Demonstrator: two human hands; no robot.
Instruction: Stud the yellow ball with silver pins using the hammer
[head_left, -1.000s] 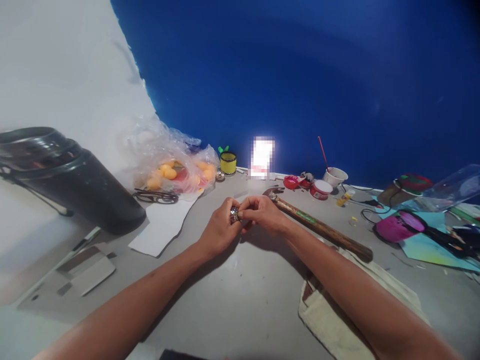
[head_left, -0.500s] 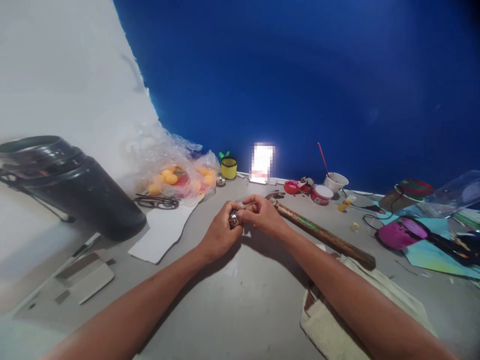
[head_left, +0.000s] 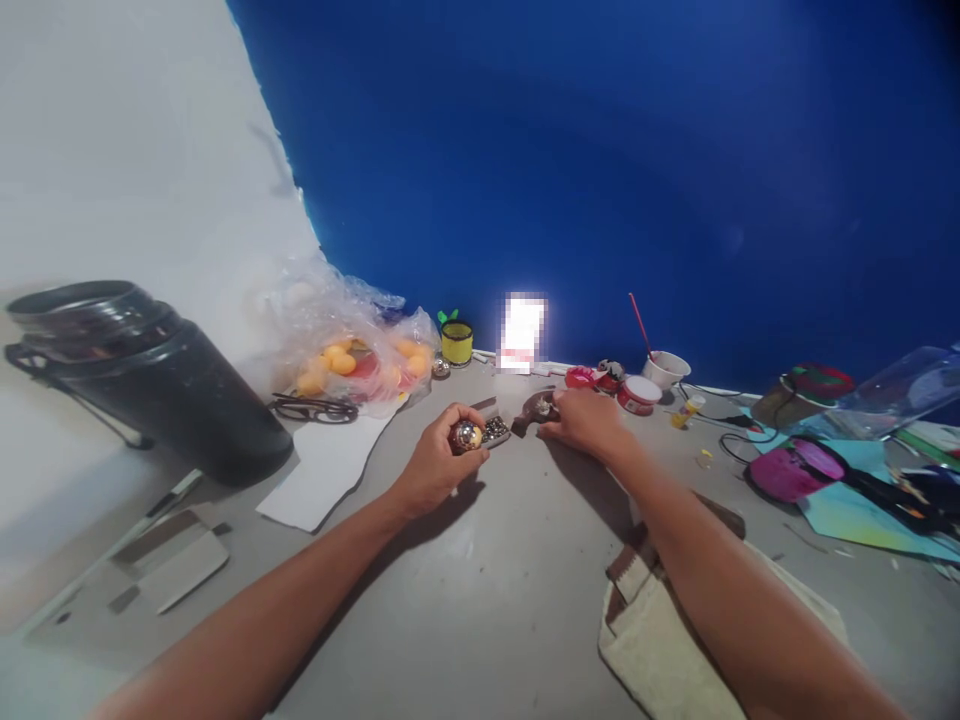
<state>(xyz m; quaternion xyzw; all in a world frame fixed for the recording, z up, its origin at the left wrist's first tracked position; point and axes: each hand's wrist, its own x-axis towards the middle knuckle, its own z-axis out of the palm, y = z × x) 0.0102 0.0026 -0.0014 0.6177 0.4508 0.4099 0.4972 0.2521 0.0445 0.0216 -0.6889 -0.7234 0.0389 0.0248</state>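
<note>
My left hand (head_left: pixel 435 460) is closed around a small ball (head_left: pixel 468 436) with a shiny, metal-studded surface and a yellowish patch facing right. Just beyond it lies a small open box (head_left: pixel 495 430) of little metal pieces, probably tacks, partly hidden by the fingers. My right hand (head_left: pixel 589 425) is closed over the neck of a claw hammer, right behind its dark metal head (head_left: pixel 536 408). My forearm covers most of the wooden handle; its end (head_left: pixel 720 513) shows to the right.
A beige cloth bag (head_left: pixel 660 630) lies under my right forearm. Left stand a black flask (head_left: pixel 180 390), white paper (head_left: pixel 322 470), glasses (head_left: pixel 315 408) and a plastic bag with orange balls (head_left: pixel 337 358). Paint pots (head_left: pixel 639 395), a white cup (head_left: pixel 667 370) and a magenta cup (head_left: pixel 795 470) are right.
My right hand has left the ball and moved right onto the hammer, whose head has turned slightly. The box of metal pieces now shows. My left hand still holds the ball.
</note>
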